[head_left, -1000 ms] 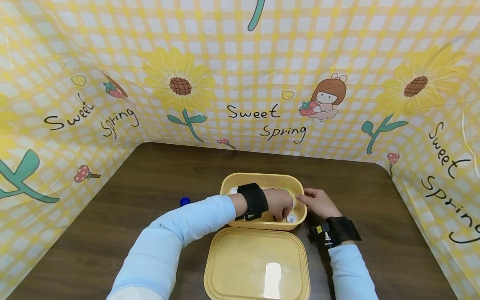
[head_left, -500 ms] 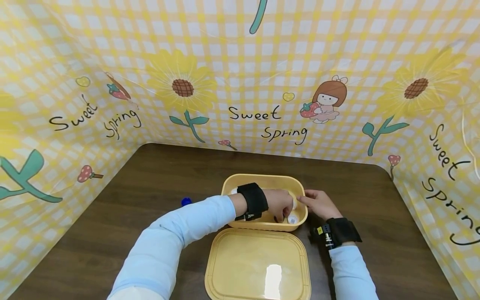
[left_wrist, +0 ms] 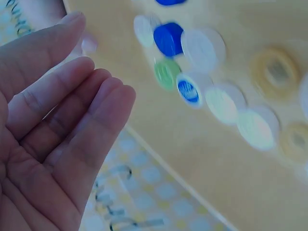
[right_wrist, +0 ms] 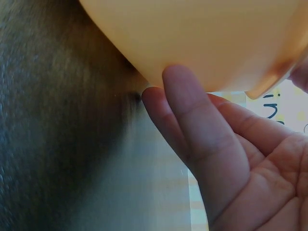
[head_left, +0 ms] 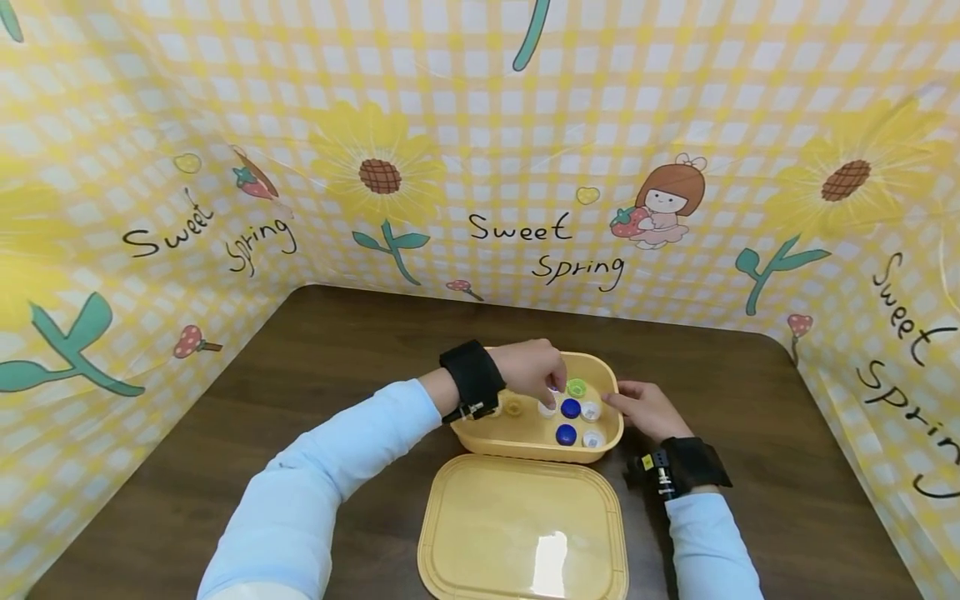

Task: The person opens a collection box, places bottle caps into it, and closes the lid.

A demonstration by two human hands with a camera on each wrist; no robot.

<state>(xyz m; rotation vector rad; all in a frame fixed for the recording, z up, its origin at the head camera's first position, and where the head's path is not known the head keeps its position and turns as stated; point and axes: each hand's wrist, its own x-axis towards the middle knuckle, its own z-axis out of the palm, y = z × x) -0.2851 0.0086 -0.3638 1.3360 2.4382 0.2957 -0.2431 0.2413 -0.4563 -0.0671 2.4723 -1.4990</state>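
In the head view my left hand (head_left: pixel 531 369) hovers over a yellow plastic box (head_left: pixel 517 437). Its fingers are slightly bent and apart from the thumb, with nothing between them in the left wrist view. Below lie several bottle caps: a blue cap (head_left: pixel 566 435), a green cap (head_left: pixel 576 388), white caps such as this white cap (left_wrist: pixel 256 127), and a yellowish cap (left_wrist: pixel 275 72). At the box's right end my right hand (head_left: pixel 647 407) grips the rim. The right wrist view shows its fingers (right_wrist: pixel 207 130) against the outer wall; the thumb's hold is partly out of frame.
A flat yellow lid (head_left: pixel 517 525) lies on the dark wooden table (head_left: pixel 360 325) in front of the box. Checked yellow cloth (head_left: pixel 525 150) walls off the back and both sides.
My left hand has lifted from inside the box and shifted up and left, baring the caps. The loose blue cap on the table is out of sight. My right hand stays at the rim.
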